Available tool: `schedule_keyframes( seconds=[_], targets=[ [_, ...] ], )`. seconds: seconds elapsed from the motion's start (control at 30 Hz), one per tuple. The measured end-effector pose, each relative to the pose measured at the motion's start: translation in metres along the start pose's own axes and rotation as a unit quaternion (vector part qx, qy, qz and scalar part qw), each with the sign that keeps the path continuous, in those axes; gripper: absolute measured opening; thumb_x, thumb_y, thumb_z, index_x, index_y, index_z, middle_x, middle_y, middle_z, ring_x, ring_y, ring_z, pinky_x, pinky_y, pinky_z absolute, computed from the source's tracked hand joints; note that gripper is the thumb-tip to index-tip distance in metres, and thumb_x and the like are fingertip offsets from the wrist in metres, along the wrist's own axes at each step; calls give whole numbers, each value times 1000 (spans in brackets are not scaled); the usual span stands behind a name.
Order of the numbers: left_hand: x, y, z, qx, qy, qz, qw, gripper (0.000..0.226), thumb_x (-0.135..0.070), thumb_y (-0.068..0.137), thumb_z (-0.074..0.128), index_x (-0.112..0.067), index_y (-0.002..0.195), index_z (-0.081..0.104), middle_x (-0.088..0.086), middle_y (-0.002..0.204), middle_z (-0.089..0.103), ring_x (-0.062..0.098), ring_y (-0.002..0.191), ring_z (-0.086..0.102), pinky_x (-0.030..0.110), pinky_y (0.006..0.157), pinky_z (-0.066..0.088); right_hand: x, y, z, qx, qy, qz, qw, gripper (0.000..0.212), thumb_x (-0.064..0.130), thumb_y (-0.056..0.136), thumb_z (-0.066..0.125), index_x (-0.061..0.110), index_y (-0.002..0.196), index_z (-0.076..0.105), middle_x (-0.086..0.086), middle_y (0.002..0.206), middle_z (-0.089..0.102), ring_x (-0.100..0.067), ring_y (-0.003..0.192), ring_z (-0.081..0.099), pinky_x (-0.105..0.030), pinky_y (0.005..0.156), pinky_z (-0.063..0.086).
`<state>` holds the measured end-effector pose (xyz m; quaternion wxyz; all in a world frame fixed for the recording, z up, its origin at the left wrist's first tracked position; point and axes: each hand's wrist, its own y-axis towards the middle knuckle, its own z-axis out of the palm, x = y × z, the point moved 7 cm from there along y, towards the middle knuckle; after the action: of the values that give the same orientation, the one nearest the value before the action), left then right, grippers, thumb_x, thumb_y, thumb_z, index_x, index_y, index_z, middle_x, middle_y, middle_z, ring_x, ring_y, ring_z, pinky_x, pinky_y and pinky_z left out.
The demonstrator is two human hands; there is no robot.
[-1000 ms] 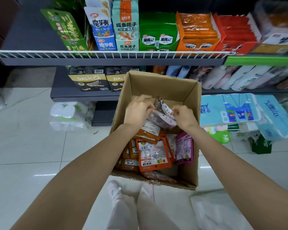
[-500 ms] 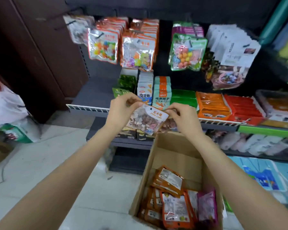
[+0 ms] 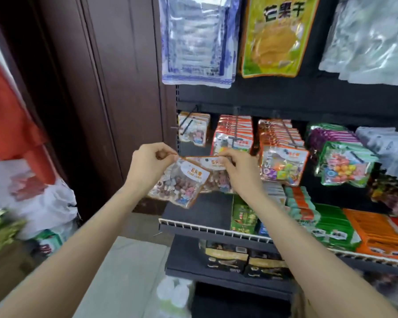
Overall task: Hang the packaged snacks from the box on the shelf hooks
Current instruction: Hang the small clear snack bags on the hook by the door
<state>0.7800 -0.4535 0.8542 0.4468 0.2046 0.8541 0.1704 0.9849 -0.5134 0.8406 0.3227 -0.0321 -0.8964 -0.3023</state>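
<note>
Two hands are in view, each pinching the top edge of clear candy packets held up before the shelf. The left hand (image 3: 151, 165) grips the upper left corner of the front packet (image 3: 182, 184) between thumb and curled fingers; the right hand (image 3: 238, 171) pinches the top of a second packet (image 3: 216, 175) lying just behind and to the right of the first. At least two packets are held; a further one between them cannot be ruled out. Both forearms rise from the lower frame and converge at the packets. On the hook row behind, five groups of hung snacks can be counted; the leftmost hook (image 3: 186, 121) carries only a short stack of matching packets (image 3: 193, 131), with bare rod toward the viewer. The held packets sit below and in front of that hook, apart from it. Directly beneath them is a bare stretch of dark shelf (image 3: 200, 210) edged by a white wire rail (image 3: 207, 229). A brown wall panel (image 3: 115, 88) bounds the left side, close by the left hand.
</note>
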Motion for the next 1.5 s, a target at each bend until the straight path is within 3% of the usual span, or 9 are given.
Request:
schedule_keyframes(
  seconds=[0.3, 0.5, 0.8, 0.93, 1.0, 1.1, 1.23, 1.4, 1.5],
  targets=[
    [37, 41, -34, -3, 42, 6, 999, 8, -15, 85, 66, -17, 79, 71, -12, 64, 59, -4, 63, 52, -2, 57, 34, 32, 70, 61, -35, 21, 57, 998, 20, 19, 94, 54, 13, 107, 68, -1, 106, 68, -14, 97, 60, -21, 76, 42],
    [48, 57, -34, 5, 49, 6, 999, 10, -17, 86, 64, -19, 79, 71, -10, 67, 61, 1, 67, 55, 3, 57, 34, 24, 88, 74, -48, 39, 94, 994, 22, 16, 94, 55, 8, 110, 68, -6, 111, 68, -19, 105, 61, -24, 81, 43],
    [57, 77, -29, 1, 43, -2, 999, 10, -19, 87, 63, -21, 80, 71, -14, 65, 57, -3, 66, 53, 4, 55, 32, 17, 98, 81, -60, -32, 84, 994, 22, 16, 95, 53, 8, 106, 69, -5, 106, 69, -18, 95, 63, -22, 67, 41],
    [66, 89, -24, -3, 38, -11, 999, 10, -20, 87, 63, -22, 80, 70, -11, 65, 58, 2, 65, 54, 9, 56, 34, 11, 120, 91, -72, -89, 87, 990, 18, 9, 94, 51, 3, 94, 68, -13, 92, 69, -26, 80, 64, -41, 71, 55],
    [71, 94, -18, 5, 42, -15, 999, 10, -20, 87, 64, -24, 79, 69, -10, 67, 60, 3, 67, 55, 8, 57, 34, 6, 138, 99, -69, -129, 94, 985, 17, 8, 93, 51, 3, 90, 66, -14, 86, 68, -29, 77, 64, -43, 67, 56],
    [76, 102, -11, 15, 38, -19, 999, 10, -19, 86, 64, -24, 78, 69, -10, 67, 61, 0, 67, 55, 8, 57, 34, -1, 168, 110, -43, -179, 106, 977, 17, 2, 92, 48, -1, 95, 64, -20, 95, 66, -37, 86, 64, -34, 66, 51],
    [75, 110, -1, 45, 13, 1, 999, 8, -19, 84, 68, -22, 78, 71, -2, 69, 64, 2, 64, 54, 2, 56, 38, -13, 192, 120, -7, -211, 104, 972, 20, -3, 92, 43, -6, 107, 57, -24, 112, 58, -39, 99, 59, -36, 75, 45],
    [79, 110, 13, 73, -60, 12, 995, 8, -21, 82, 70, -26, 76, 71, -6, 65, 60, -2, 60, 51, 7, 62, 40, -12, 177, 113, -38, -108, 58, 992, 28, 5, 94, 48, 6, 119, 61, -14, 127, 53, -27, 112, 55, -30, 86, 45],
    [84, 112, 24, 74, -124, -12, 989, 8, -22, 82, 70, -27, 76, 71, -5, 65, 61, 6, 65, 54, 24, 72, 46, -7, 145, 98, -29, 16, 43, 999, 21, 12, 96, 49, 11, 107, 66, 1, 101, 64, -13, 94, 61, -16, 76, 45]
  ],
)
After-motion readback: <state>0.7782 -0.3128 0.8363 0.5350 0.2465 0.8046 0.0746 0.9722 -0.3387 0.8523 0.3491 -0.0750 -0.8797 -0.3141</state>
